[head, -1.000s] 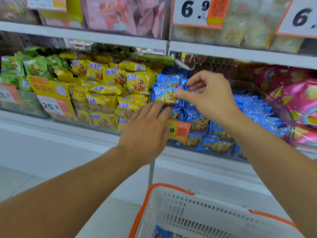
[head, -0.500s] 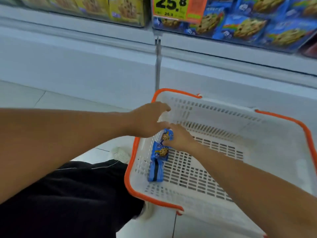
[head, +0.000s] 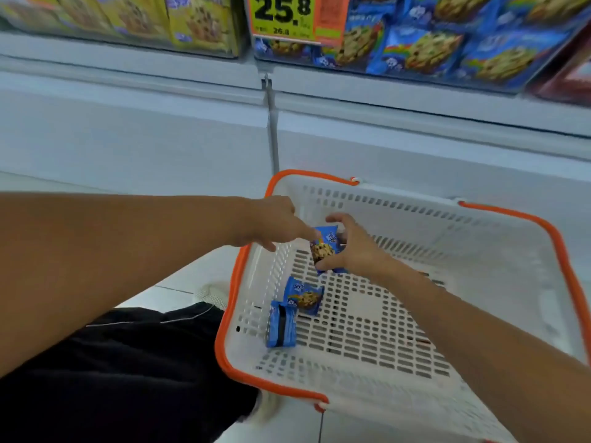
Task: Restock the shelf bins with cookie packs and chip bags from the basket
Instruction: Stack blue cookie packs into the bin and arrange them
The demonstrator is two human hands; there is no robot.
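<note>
A white basket with an orange rim [head: 499,282] stands on the floor below the shelf. My right hand [head: 355,247] pinches a blue cookie pack [head: 324,247] and holds it just above the basket's floor. My left hand [head: 271,223] reaches over the basket's left rim, its fingers stretched toward that pack and touching its top corner. Two more blue cookie packs lie in the basket's near left corner, one flat [head: 303,295] and one on its edge [head: 281,324]. Up on the shelf, a bin of blue cookie packs [head: 447,43] sits beside a bin of yellow packs [head: 192,24].
A yellow and orange price tag reading 25.8 [head: 287,17] hangs on the blue bin's front. White shelf base panels [head: 160,132] run behind the basket. My black-clad leg [head: 121,378] and a shoe [head: 211,292] are left of the basket on the pale tiled floor.
My view and both hands dropped from the shelf bin to the basket. My right hand took a blue cookie pack there and has lifted it off the basket floor; my left hand has come to it.
</note>
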